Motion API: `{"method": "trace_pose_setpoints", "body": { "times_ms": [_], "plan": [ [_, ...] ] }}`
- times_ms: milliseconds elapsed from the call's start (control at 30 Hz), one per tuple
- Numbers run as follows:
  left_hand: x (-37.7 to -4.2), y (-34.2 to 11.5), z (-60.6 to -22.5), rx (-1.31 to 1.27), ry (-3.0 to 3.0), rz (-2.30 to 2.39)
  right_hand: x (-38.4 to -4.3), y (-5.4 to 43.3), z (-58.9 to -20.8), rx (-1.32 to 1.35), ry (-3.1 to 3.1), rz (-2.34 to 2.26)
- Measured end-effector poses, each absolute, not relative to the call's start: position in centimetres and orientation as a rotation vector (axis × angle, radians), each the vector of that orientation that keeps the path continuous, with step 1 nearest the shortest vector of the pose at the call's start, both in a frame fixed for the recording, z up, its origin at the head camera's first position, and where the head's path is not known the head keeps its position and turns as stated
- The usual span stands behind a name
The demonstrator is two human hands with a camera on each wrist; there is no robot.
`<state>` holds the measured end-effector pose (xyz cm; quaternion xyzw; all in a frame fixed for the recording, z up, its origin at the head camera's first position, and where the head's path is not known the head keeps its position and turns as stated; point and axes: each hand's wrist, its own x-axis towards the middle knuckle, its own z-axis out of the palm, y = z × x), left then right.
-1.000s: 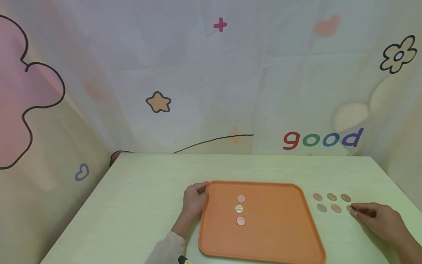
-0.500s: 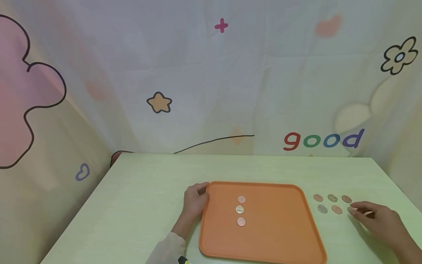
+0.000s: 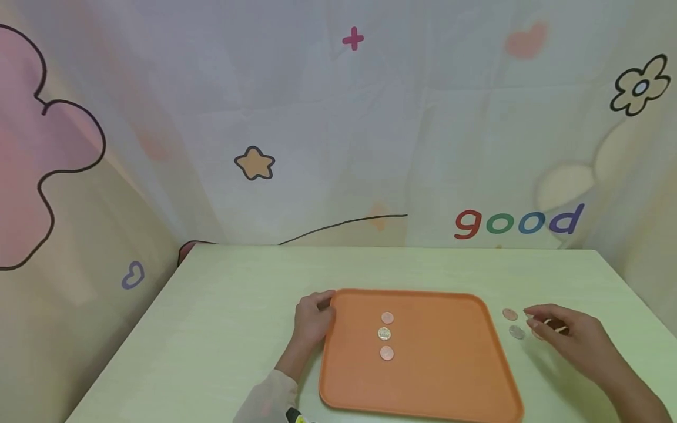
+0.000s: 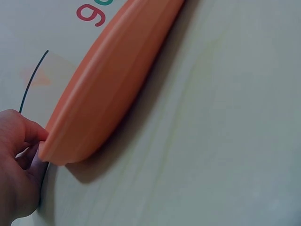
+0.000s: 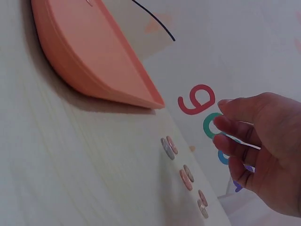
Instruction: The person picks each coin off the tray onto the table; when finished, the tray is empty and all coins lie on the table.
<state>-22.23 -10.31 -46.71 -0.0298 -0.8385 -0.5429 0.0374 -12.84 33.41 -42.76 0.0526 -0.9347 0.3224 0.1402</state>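
My left hand (image 3: 312, 320) grips the rim of an orange tray (image 3: 439, 358) near its far left corner; in the left wrist view the fingers meet at the tray's corner. A column of three coins lies in the tray: a copper coin (image 3: 387, 318), a brighter coin (image 3: 384, 333) and another copper coin (image 3: 386, 353). Right of the tray, my right hand (image 3: 576, 335) hovers above several coins on the table, holding nothing visible, fingers loosely bent. A copper coin (image 3: 510, 314) and a silver coin (image 3: 516, 332) show beside it; the hand hides others, which the right wrist view reveals in pairs.
A pale wooden table (image 3: 222, 305) bears the tray and loose coins. Behind it hangs a printed cloth (image 3: 317, 117) with a star, a flower and the word "good". A light sleeve (image 3: 267, 399) covers the left forearm.
My right hand has moved left from beside the outermost coin to above the coins, now covering several of them. The left hand and tray keep their place; the coins appear unmoved.
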Motion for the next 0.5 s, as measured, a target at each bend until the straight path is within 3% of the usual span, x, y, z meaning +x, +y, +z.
{"method": "trace_pose_setpoints", "body": {
  "times_ms": [500],
  "plan": [
    [-22.1, -10.2, -46.6, -0.083, -2.57, -1.669, -13.7, 27.0, -41.5, 0.353, -2.683, 1.059]
  ]
}}
